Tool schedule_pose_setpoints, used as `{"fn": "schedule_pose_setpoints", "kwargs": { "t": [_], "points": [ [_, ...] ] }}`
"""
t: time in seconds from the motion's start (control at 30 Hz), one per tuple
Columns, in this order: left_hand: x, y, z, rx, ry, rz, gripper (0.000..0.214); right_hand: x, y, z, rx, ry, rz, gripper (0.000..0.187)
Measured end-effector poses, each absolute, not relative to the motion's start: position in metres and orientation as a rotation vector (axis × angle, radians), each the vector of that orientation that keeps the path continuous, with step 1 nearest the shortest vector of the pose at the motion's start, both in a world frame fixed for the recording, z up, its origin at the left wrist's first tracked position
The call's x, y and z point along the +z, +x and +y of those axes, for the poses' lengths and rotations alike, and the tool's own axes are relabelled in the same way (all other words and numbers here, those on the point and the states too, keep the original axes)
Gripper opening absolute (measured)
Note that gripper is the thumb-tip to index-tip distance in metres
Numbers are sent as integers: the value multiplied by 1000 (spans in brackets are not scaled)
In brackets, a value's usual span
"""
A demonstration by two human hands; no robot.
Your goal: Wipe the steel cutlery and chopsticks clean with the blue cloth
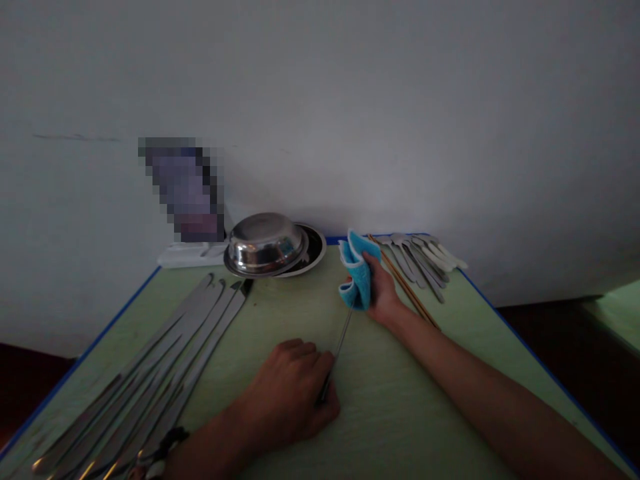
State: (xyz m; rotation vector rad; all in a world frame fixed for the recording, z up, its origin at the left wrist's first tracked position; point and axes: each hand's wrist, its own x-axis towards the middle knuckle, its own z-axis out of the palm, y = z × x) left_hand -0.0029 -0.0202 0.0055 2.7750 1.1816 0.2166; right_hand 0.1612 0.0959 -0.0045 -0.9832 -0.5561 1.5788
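Your left hand (295, 393) grips the near end of the thin metal utensil (341, 343), which points away from you and slightly right. Your right hand (383, 290) clasps the blue cloth (356, 277) round its far tip.

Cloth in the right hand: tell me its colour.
The cloth is plain turquoise blue, seen best in the head view.

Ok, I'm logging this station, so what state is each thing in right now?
left hand: closed on the near end of the metal rod.
right hand: gripping the blue cloth.
blue cloth: bunched around the rod's far end.
metal rod: held at both ends.
steel bowl: upside down on a dark dish.
long metal strips: flat, side by side.
spoons: loosely piled.
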Motion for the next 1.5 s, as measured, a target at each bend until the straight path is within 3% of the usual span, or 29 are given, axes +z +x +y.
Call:
{"fn": "schedule_pose_setpoints", "kwargs": {
  "t": [0.1, 0.33, 1.23, 1.5],
  "points": [
    [4, -2, -20, 240, 2743, 1260, 10, -1, 158, 90, 1627, -986, -440, 21],
    [1, -3, -9, 181, 2659, 1470, 17, -13, 131, 54, 1609, -951, -796, 29],
    [2, -5, -22, 289, 2852, 1151, 10, -2, 154, 90, 1438, -1050, -398, 23],
    [5, -1, -11, 151, 2645, 1444, 18, -9, 129, 53, 1502, -1062, -758, 29]
  ]
}}
